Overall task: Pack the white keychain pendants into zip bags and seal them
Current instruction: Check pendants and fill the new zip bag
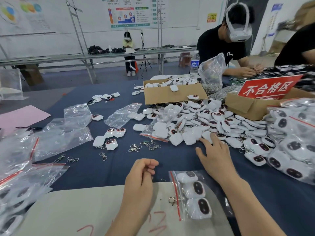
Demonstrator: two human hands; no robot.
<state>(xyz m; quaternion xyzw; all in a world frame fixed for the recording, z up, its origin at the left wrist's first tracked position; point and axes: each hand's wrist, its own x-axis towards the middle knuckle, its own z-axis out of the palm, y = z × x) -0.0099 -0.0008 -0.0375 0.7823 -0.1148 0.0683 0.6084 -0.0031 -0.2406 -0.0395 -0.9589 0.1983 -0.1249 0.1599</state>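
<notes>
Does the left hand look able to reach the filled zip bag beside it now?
Likely yes: the zip bag lies close beside the left hand, its red-striped edge facing it, nothing between but a key ring.

This is looking like a factory packing workshop: white keychain pendants (213, 120) are lying in a large heap on a blue-covered table (110, 167), cardboard boxes (170, 97) and a red sign (267, 88) with Chinese characters are standing among them, empty zip bags (61, 135) are lying about, other workers (219, 48) are sitting at long tables (68, 57), and printed charts (129, 12) are hanging on the wall (51, 17).
</notes>
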